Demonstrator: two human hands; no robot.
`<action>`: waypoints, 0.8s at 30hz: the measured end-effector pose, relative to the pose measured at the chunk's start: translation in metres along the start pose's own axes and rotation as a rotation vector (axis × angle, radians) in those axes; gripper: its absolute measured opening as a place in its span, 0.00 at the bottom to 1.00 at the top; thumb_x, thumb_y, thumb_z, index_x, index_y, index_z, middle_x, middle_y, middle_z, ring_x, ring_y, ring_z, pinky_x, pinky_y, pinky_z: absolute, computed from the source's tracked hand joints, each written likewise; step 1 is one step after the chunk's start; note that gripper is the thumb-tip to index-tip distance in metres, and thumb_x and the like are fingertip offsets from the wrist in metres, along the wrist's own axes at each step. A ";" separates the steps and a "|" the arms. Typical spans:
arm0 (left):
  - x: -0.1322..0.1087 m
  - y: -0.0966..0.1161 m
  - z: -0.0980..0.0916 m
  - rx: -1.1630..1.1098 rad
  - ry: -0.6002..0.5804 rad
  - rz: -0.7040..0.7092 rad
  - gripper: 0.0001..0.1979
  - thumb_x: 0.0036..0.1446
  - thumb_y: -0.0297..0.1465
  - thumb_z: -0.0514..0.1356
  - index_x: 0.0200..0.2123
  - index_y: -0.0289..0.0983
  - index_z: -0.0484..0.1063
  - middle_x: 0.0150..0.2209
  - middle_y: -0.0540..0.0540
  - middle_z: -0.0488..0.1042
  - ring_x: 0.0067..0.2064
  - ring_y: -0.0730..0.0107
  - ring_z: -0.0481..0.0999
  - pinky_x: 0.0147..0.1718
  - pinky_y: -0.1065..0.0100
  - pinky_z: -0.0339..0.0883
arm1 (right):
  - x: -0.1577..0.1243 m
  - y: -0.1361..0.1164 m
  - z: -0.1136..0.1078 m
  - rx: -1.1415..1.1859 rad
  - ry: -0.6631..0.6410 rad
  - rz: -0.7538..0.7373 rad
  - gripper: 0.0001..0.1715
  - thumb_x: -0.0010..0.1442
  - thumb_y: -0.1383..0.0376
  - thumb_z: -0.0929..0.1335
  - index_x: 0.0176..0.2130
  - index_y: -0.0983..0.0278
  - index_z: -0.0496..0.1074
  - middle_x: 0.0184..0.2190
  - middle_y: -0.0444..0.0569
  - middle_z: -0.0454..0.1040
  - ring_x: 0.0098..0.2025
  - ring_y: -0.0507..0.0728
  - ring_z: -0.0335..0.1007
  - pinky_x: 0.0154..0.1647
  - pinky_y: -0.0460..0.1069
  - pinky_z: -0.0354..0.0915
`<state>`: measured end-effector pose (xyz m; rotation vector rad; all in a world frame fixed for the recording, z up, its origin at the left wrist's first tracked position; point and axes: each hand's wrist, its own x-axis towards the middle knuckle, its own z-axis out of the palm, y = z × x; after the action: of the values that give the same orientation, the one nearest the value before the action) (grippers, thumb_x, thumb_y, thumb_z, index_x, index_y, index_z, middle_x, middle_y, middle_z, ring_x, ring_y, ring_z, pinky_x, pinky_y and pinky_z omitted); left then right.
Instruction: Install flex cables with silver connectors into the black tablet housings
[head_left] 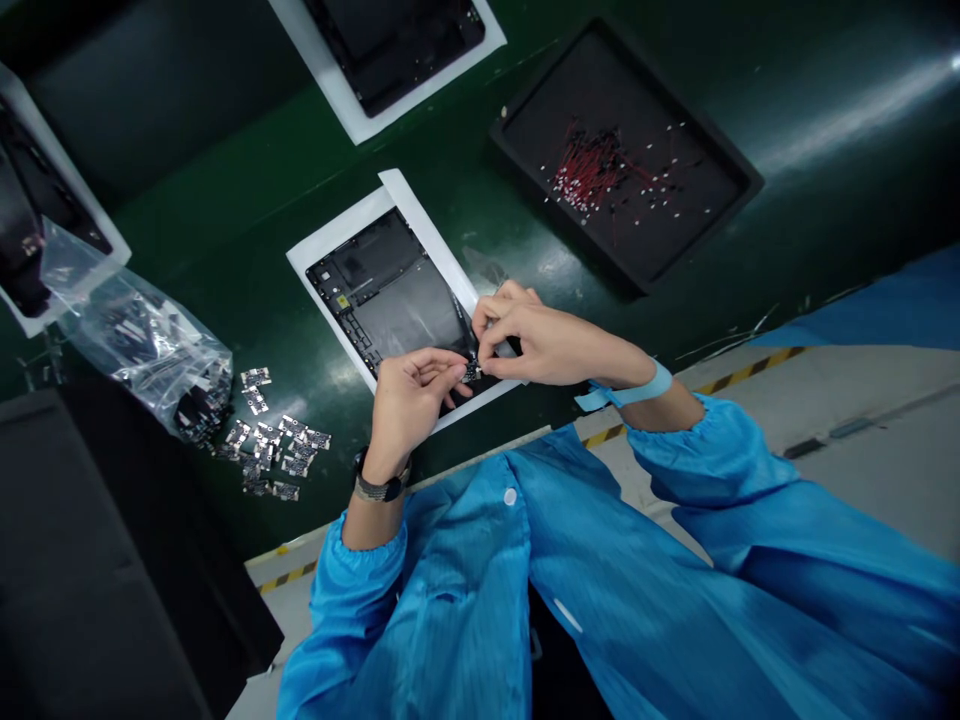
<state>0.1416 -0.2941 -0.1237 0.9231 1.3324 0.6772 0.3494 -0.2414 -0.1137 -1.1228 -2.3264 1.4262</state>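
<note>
A black tablet back housing lies on a white foam sheet in front of me. Over its near right corner, my left hand pinches a small circuit board between thumb and fingers. My right hand meets it from the right, thumb and forefinger pressed together at the board's edge. What sits between those right fingertips is too small to make out. A watch is on my left wrist, a light blue strap on my right.
Several loose circuit boards lie left of the housing, beside a clear plastic bag of parts. A black tray with red and black wires stands back right. More housings rest on white foam. A black box is near left.
</note>
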 end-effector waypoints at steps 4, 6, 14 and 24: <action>-0.001 0.002 0.000 -0.005 0.005 -0.014 0.07 0.53 0.31 0.69 0.33 0.32 0.80 0.23 0.44 0.79 0.25 0.67 0.80 0.22 0.72 0.70 | 0.000 -0.001 0.001 -0.003 0.012 0.006 0.10 0.60 0.67 0.69 0.28 0.62 0.78 0.41 0.50 0.70 0.49 0.62 0.58 0.51 0.57 0.50; -0.002 0.003 0.001 -0.013 0.014 -0.014 0.07 0.53 0.31 0.69 0.34 0.32 0.79 0.23 0.45 0.79 0.25 0.67 0.80 0.22 0.72 0.70 | 0.000 0.000 0.003 -0.004 0.033 0.007 0.10 0.61 0.66 0.69 0.29 0.62 0.77 0.41 0.50 0.70 0.49 0.62 0.58 0.50 0.57 0.51; -0.003 0.001 0.003 -0.069 0.064 -0.007 0.09 0.52 0.31 0.70 0.34 0.31 0.79 0.26 0.44 0.80 0.26 0.66 0.80 0.22 0.71 0.71 | -0.002 0.005 0.009 0.029 0.086 0.002 0.09 0.64 0.64 0.69 0.32 0.62 0.78 0.42 0.49 0.70 0.50 0.61 0.58 0.54 0.58 0.50; -0.003 -0.001 0.007 -0.101 0.066 -0.001 0.08 0.52 0.31 0.70 0.34 0.33 0.79 0.25 0.46 0.79 0.27 0.64 0.82 0.22 0.71 0.71 | 0.001 0.008 0.003 0.077 0.029 0.007 0.09 0.64 0.62 0.71 0.32 0.61 0.79 0.41 0.48 0.70 0.50 0.61 0.57 0.54 0.58 0.48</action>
<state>0.1483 -0.2983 -0.1231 0.8252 1.3440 0.7725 0.3519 -0.2407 -0.1219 -1.1246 -2.2304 1.4783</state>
